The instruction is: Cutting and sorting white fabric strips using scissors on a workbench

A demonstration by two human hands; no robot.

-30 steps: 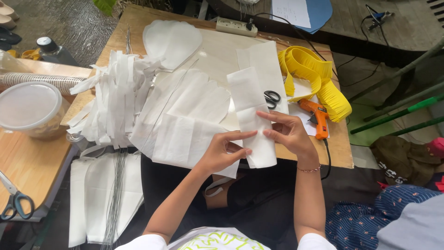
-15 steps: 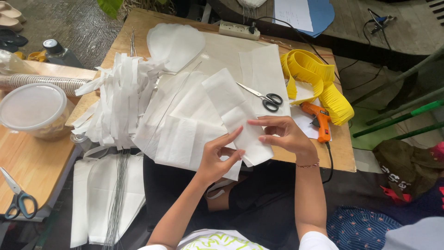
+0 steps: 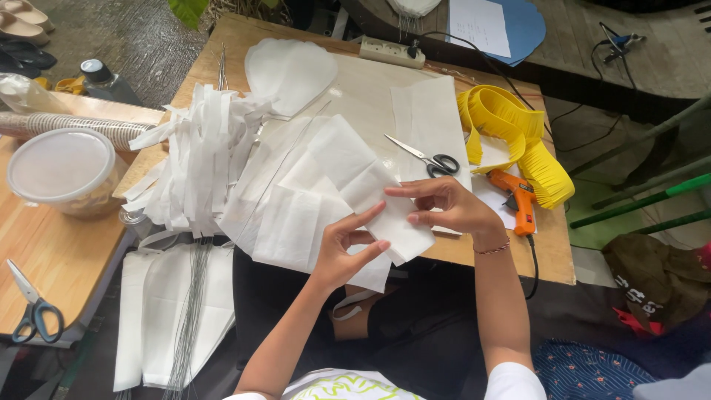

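Both my hands hold a folded white paper strip over the near edge of the wooden table. My left hand pinches its lower end from beneath, index finger stretched along the paper. My right hand grips the strip's right edge, fingers curled over it. The strip lies tilted, running up and left across a layer of white paper sheets. Black-handled scissors lie just beyond my right hand.
A pile of cut white strips lies at left, yellow fringed paper and an orange glue gun at right. A power strip sits at the far edge. The side table holds a lidded plastic tub and blue-handled scissors. Thin wires hang over paper below.
The white strip has swung from upright to slanting up-left and dropped lower onto the sheets. Both hands came down and closer together; the scissors, once partly hidden, now lie in full view.
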